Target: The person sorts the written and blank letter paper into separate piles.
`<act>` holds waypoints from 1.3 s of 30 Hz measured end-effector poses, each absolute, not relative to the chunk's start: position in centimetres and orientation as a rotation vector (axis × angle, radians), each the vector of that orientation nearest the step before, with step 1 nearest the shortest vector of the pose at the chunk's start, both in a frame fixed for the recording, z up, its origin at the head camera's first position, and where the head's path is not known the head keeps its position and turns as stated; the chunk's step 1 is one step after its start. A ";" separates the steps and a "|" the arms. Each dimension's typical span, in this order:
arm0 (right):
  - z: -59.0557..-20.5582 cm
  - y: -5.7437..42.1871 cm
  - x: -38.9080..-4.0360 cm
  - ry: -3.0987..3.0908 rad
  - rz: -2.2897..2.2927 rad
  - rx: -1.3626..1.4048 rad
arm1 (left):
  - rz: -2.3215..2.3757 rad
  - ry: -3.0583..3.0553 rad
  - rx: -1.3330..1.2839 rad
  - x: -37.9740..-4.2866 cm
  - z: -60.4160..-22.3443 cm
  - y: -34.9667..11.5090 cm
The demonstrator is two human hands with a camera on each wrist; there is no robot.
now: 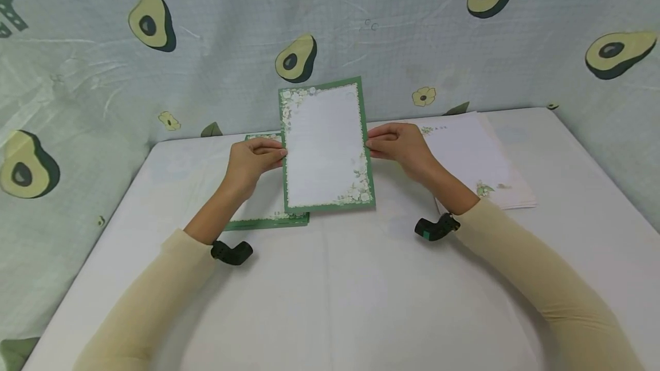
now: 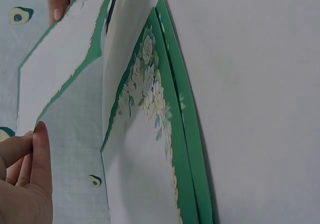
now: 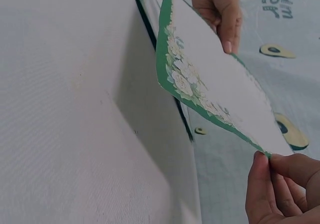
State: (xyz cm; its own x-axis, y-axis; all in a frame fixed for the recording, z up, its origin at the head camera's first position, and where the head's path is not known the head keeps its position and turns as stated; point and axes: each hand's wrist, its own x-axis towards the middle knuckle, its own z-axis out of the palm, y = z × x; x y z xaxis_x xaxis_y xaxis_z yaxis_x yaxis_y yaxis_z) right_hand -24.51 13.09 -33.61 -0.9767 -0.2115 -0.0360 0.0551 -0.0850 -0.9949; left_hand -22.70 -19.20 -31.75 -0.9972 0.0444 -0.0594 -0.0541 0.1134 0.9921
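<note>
A sheet of stationery paper [image 1: 326,147] with a green border and white flowers in two corners is held up above the table, tilted toward me. My left hand [image 1: 254,162] pinches its left edge between thumb and fingers. On the opposite edge, my right hand [image 1: 399,145] pinches it the same way, as the right wrist view also shows. Behind and below the left hand lies a stack of green-bordered sheets [image 2: 145,174], partly covered by the raised sheet. To the right, near the right forearm, lies a stack of pale sheets [image 1: 464,153] with small leaf prints at the corners.
A white-covered table [image 1: 325,296] runs beneath both arms. Behind it hangs a pale cloth [image 1: 227,62] printed with avocados and flowers. Each wrist bears a black camera, one by the left cuff [image 1: 188,245] and one by the right cuff [image 1: 471,219].
</note>
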 end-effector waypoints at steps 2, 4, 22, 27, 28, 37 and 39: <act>-33.6 12.7 -24.6 1.980 -2.192 -0.170 | 2.053 2.290 -0.017 -22.7 -31.8 -19.5; -33.6 12.4 -24.7 1.966 -2.202 -0.176 | 2.064 2.283 -0.018 -22.6 -31.7 -19.9; -33.8 10.1 -24.9 1.930 -2.215 -0.212 | 2.055 2.319 -0.058 -22.1 -31.3 -21.6; -33.9 9.5 -25.0 1.939 -2.215 -0.193 | 2.066 2.326 -0.065 -22.0 -31.2 -22.0; -33.9 9.3 -25.0 1.940 -2.215 -0.189 | 2.060 2.336 -0.066 -21.9 -31.2 -22.1; -34.0 8.4 -24.9 1.920 -2.224 -0.241 | 2.016 2.363 -0.081 -21.6 -30.7 -23.0; -34.2 8.1 -24.9 1.918 -2.226 -0.249 | 2.042 2.340 -0.085 -21.6 -30.7 -23.2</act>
